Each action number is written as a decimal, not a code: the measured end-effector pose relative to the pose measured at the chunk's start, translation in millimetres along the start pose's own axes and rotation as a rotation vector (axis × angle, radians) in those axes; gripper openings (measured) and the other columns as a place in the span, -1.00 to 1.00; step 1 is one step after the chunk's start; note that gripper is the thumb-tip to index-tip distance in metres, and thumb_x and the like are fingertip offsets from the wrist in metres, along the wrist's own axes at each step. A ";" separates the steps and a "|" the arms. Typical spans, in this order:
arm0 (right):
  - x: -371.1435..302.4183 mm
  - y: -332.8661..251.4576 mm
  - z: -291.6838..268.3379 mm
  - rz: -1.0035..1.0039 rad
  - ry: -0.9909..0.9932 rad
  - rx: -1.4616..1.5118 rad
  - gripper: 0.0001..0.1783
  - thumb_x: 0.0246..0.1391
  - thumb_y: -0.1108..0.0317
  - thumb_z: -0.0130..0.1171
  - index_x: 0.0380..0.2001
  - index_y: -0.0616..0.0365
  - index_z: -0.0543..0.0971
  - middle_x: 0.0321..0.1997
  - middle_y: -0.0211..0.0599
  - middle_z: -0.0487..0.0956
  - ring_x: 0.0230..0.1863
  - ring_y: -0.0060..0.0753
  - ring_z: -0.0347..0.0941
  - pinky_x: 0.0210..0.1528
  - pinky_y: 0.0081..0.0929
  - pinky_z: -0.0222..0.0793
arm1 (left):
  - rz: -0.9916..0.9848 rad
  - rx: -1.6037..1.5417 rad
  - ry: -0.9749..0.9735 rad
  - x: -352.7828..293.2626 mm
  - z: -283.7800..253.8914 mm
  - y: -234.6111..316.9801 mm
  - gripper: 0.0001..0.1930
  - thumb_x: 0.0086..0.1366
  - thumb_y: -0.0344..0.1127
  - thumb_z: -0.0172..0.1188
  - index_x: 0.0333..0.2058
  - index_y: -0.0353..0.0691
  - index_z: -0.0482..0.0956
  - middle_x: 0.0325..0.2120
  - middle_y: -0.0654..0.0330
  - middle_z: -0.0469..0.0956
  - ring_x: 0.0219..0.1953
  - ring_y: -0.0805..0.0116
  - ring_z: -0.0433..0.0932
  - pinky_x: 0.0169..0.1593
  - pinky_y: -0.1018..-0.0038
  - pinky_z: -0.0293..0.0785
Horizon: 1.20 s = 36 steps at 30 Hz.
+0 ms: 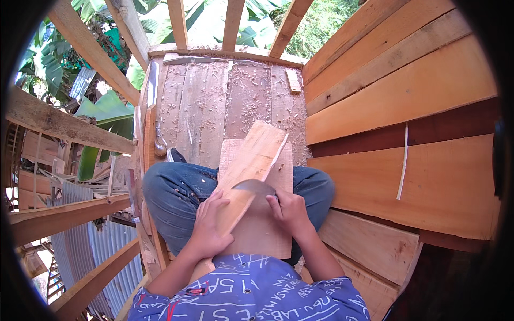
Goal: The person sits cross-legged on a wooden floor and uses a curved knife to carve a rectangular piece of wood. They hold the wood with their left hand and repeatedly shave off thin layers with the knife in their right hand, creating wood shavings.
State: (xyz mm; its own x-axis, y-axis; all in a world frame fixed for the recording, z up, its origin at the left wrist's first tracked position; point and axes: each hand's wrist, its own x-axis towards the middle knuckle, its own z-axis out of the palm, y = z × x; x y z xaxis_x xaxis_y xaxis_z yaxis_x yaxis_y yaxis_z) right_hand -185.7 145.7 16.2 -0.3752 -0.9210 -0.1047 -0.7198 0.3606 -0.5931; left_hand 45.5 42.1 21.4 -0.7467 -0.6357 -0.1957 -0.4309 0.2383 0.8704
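A short plank (250, 156) lies slanted across my lap, its far end leaning to the right. My left hand (211, 223) is closed around its near end, fingers over the left edge. In my right hand (292, 214) is a curved knife (256, 186), gripped by a handle mostly hidden in the fist. Its hooked blade points left and crosses over the plank's right edge; I cannot tell whether it touches the wood. Beneath the plank, a wider flat board (262, 235) rests across my crossed legs (179, 187).
Wood shavings are scattered over the plank floor (209, 107). A small wood block (293, 81) lies at the far right corner. Wide boards (407, 182) form a wall on the right, with a pale strip (402, 160) against it. Open wooden railings (69, 123) stand at left and ahead.
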 end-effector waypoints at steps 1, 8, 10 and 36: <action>13.0 5.7 -8.7 0.109 0.029 0.004 -0.61 0.25 0.11 0.11 -0.49 0.24 0.48 -0.59 0.09 0.49 -0.48 0.22 0.48 -0.48 -0.08 0.37 | 0.000 0.017 0.007 -1.3 0.0 1.0 -0.23 -0.22 -0.32 0.26 0.11 -0.20 0.32 0.28 -0.12 0.22 0.38 -0.12 0.10 0.39 0.13 -0.01; -1.0 -6.9 4.6 0.015 0.047 0.055 -0.57 0.26 0.08 0.09 -0.51 0.25 0.50 -0.61 0.09 0.49 -0.47 0.22 0.50 -0.47 -0.09 0.36 | -0.017 -0.058 0.013 -2.6 0.3 -0.9 -0.23 -0.21 -0.32 0.27 0.12 -0.20 0.31 0.29 -0.13 0.20 0.38 -0.12 0.09 0.39 0.13 -0.03; 16.3 11.1 -3.0 0.242 0.181 0.065 -0.60 0.24 0.10 0.12 -0.51 0.23 0.51 -0.58 0.08 0.50 -0.48 0.21 0.49 -0.46 -0.07 0.37 | 0.006 -0.007 0.011 2.5 0.8 -0.9 -0.22 -0.22 -0.31 0.28 0.12 -0.20 0.31 0.30 -0.13 0.20 0.38 -0.14 0.08 0.40 0.12 -0.04; -10.4 20.0 -1.2 0.146 0.186 0.168 -0.44 0.16 -0.14 0.16 -0.54 0.21 0.58 -0.66 -0.02 0.53 -0.56 0.05 0.54 -0.50 -0.13 0.42 | -0.073 -0.376 -0.080 0.9 -9.8 -5.2 -0.13 -0.28 -0.33 0.27 0.17 -0.21 0.29 0.34 -0.07 0.15 0.41 0.07 0.09 0.43 0.19 -0.06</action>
State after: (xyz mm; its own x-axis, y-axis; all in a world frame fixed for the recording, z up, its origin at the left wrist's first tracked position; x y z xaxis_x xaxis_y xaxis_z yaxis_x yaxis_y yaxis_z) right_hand -196.9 162.6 6.3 -0.5794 -0.8129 -0.0592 -0.5494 0.4432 -0.7083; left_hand 52.0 33.1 21.1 -0.7646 -0.5782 -0.2848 -0.2797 -0.1004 0.9548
